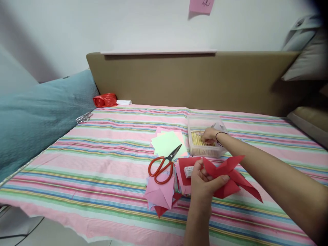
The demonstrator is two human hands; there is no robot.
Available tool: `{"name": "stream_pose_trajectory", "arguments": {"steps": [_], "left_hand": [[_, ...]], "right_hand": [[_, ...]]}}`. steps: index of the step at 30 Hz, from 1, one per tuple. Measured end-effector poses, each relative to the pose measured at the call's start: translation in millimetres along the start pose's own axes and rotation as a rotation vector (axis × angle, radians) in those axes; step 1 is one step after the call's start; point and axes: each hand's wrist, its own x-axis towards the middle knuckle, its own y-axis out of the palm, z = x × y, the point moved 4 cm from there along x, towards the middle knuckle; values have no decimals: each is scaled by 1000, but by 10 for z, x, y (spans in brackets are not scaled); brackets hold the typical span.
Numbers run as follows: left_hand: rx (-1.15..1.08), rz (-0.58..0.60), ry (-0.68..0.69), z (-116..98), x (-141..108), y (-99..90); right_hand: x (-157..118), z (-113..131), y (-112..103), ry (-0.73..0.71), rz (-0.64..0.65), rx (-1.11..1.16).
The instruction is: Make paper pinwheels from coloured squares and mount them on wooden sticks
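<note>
Near the front, my left hand point(205, 179) pinches a cut and folded red paper point(227, 174) between thumb and fingers. Behind it, my right hand point(210, 135) reaches down into a clear plastic box point(205, 152), its fingers closed among thin yellow sticks point(196, 139); what they hold is hidden. Left of my left hand lie scissors with red handles point(164, 165), resting over pale green paper point(166, 143) and folded pink paper point(160, 193). A small white block point(188, 171) sits on a stack of red and pink paper point(181, 164).
A striped cloth point(102, 164) covers the surface. At the back left are a red plastic bundle point(105, 100) and a white item point(124, 102). A clear, shiny object point(84, 118) lies beside the blue cover point(46, 112). A brown headboard point(159, 82) stands behind.
</note>
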Motion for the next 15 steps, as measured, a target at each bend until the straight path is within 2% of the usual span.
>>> {"name": "stream_pose_trajectory", "arguments": {"steps": [3, 5, 7, 9, 10, 11, 12, 15], "left_hand": [[9, 21, 9, -1, 8, 0], [35, 34, 14, 7, 34, -21], [59, 46, 18, 16, 71, -45], [60, 47, 15, 23, 103, -53], [55, 47, 12, 28, 115, -47], [51, 46, 10, 34, 122, -34], [49, 48, 10, 44, 126, -14], [57, 89, 11, 108, 130, 75]], "right_hand": [[-155, 92, -213, -21, -5, 200], [-338, 141, -421, -114, -39, 357], [-621, 106, -624, -233, -94, 509], [-1003, -50, -752, -360, -158, 655], [-1225, -154, -774, -485, -164, 806], [-1443, -294, -753, -558, -170, 895], [-1638, -463, -687, -563, -183, 932], [-2054, -960, -316, -499, -182, 978]]}}
